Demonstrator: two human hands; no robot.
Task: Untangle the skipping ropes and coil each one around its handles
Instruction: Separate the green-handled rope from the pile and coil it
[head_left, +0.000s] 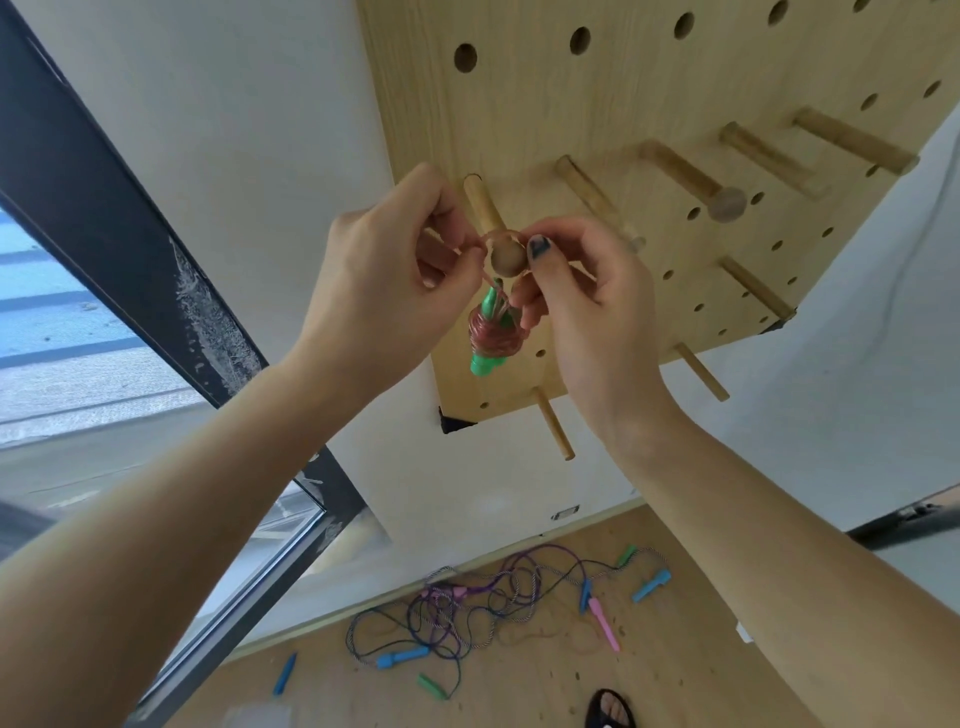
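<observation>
Two bare hands reach up to a wooden pegboard (597, 104) on a white wall. The left hand (384, 280) sits at about 9 o'clock from a round wooden peg (506, 257). Its fingers are pinched shut on a thin reddish loop of rope (493, 238) that goes around the end of the peg. The right hand (587, 296) sits at about 3 o'clock from the peg. Its thumb, with a dark painted nail, and its fingers pinch the other side of the same loop.

Just below the peg, at 6 o'clock, hangs a coiled skipping rope (493, 335). Its reddish cord is wound tight around two green handles (485, 364), which point down.

Far below, on the wooden floor (675, 675), lies a tangled pile of ropes (483, 608). They are purple, dark blue and striped, all mixed up. Blue, pink and green handles stick out around the pile. One blue handle (284, 674) lies alone at about 8 o'clock from the pile.

A dark window frame (104, 218) runs down the left side. A foot in a black sandal (613, 709) shows at the bottom.
</observation>
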